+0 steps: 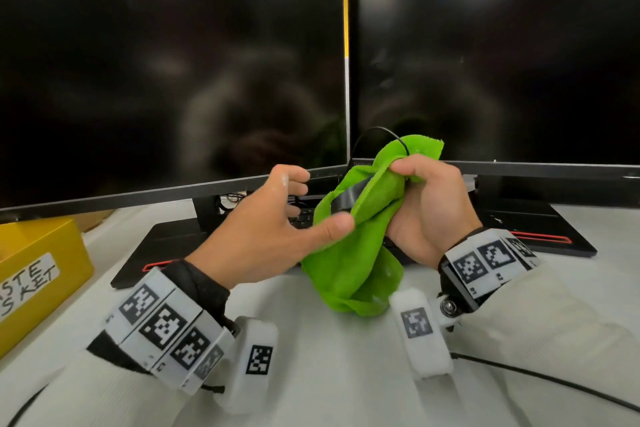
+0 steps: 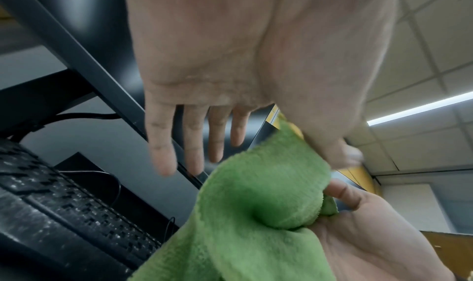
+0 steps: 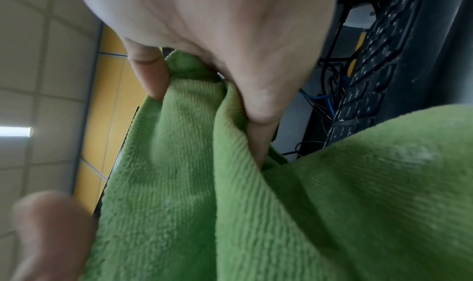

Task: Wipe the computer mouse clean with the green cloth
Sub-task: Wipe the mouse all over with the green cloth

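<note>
Left hand (image 1: 273, 229) raised above desk level, palm turned inward toward the right — fingers (image 2: 163, 143) spread and nearly straight, slightly curled at the tips in head view. Thumb extended sideways, tip pressed against the green cloth (image 1: 356, 246). Right hand (image 1: 426, 208) held up opposite, close by, fingers curled tight with thumb folded over the top — bunched cloth gripped in the fist. Both wrists banded with marker-covered cuffs, forearms in pale sleeves angling in from lower corners.
</note>
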`<state>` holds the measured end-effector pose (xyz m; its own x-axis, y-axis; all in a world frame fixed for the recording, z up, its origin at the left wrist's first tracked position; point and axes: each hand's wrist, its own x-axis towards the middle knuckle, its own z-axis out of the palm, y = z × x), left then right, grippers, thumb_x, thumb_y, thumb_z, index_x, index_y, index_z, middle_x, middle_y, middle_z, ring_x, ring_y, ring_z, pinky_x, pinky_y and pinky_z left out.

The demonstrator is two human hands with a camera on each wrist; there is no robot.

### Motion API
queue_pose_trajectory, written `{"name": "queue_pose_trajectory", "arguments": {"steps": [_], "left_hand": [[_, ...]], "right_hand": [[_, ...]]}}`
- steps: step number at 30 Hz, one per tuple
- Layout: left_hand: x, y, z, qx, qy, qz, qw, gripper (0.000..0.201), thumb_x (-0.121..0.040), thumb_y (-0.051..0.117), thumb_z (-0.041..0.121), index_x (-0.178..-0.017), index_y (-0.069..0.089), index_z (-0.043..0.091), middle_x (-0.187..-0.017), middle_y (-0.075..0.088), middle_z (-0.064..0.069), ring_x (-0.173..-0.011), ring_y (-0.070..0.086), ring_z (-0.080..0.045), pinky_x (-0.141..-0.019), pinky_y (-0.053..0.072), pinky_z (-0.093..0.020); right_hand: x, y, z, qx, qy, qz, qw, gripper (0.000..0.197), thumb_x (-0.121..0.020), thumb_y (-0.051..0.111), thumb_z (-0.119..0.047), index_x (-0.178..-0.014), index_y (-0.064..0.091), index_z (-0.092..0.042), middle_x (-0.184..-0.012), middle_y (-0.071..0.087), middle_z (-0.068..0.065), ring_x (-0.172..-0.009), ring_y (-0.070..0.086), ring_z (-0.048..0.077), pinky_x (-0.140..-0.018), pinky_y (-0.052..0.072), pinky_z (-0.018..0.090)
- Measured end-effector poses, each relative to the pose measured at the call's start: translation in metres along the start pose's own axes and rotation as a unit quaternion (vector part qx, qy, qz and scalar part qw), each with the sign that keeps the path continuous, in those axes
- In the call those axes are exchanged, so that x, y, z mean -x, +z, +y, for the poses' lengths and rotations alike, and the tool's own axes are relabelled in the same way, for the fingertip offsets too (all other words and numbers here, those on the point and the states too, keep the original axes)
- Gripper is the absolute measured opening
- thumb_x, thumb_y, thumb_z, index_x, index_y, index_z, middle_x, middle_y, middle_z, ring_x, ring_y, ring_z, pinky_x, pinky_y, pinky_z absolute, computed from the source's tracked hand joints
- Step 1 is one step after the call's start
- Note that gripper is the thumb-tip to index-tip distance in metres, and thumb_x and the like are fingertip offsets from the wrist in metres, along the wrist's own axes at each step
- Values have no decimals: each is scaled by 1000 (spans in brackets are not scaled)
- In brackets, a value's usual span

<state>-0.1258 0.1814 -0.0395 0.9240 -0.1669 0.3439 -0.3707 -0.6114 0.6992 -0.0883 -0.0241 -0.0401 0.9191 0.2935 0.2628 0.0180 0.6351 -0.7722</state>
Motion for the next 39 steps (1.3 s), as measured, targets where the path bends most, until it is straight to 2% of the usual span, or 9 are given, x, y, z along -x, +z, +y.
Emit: {"name": "queue_pose_trajectory", "arguments": {"steps": [3,7,10,17,21,27,32,36,39], "left_hand": [[-1,2,-4,-48,-49,-106,992,137,-43,88,75,-159,25,36,-146,51,13,-122,63,-11,-106,55,-39],[-6,2,-15,-33,-35,-117,992,83,-70,88,55,-144,55,37,-114,78,9,-100,78,-17,-96,61,-47],[-8,-1,-16,-74,-7,-114,991,42,-89,82,38,-129,72,33,-109,81,10,-101,77,-9,-96,61,-38],[-3,-7,-5,-36,3,22,999,10,-77,88,39,-85,83,35,-58,71,16,-49,62,3,-54,46,-10],[-3,-10,-3,38,-15,82,996,26,-64,94,37,-82,84,22,-66,78,-2,-60,76,-13,-70,66,-35],[-3,-8,-7,50,-4,67,996,68,-51,91,58,-111,77,28,-88,82,2,-87,80,-16,-92,62,-45],[-6,-1,-8,-26,-3,51,998,63,-63,101,28,-121,77,30,-85,81,7,-85,77,-10,-88,61,-32],[-6,-2,-10,-15,7,119,993,34,-78,90,35,-110,81,29,-83,80,7,-73,77,-7,-84,63,-33],[-8,-9,-13,-15,-9,75,997,60,-75,84,59,-124,75,26,-84,80,1,-72,76,-11,-86,63,-41]], "right_hand": [[1,-3,2,-22,16,-56,998,25,-71,46,-13,-90,58,-3,-119,48,30,-114,51,53,-104,32,76],[4,-5,1,-50,9,-113,992,43,-71,32,-7,-95,67,1,-121,55,28,-118,51,50,-109,33,70],[2,-12,1,-53,14,-134,989,49,-69,32,-6,-103,66,0,-126,55,27,-126,49,51,-112,29,71],[3,-20,-7,-1,38,-96,995,64,-71,28,1,-129,53,6,-141,52,30,-131,49,54,-103,33,77],[0,-24,-8,57,27,-66,996,66,-78,28,20,-142,40,8,-142,50,34,-125,54,55,-98,37,79],[0,-27,3,154,12,-66,986,72,-72,59,21,-140,42,3,-138,52,35,-125,55,51,-96,50,64],[-1,-27,3,176,-3,-52,983,72,-70,65,19,-137,45,3,-130,58,33,-119,60,50,-91,53,61],[-2,-25,1,159,-18,-29,987,69,-68,65,18,-134,49,6,-127,62,31,-114,64,46,-89,57,56],[-2,-28,-4,112,-35,-19,993,68,-69,62,20,-135,49,8,-133,58,34,-118,62,47,-93,53,60]]}}
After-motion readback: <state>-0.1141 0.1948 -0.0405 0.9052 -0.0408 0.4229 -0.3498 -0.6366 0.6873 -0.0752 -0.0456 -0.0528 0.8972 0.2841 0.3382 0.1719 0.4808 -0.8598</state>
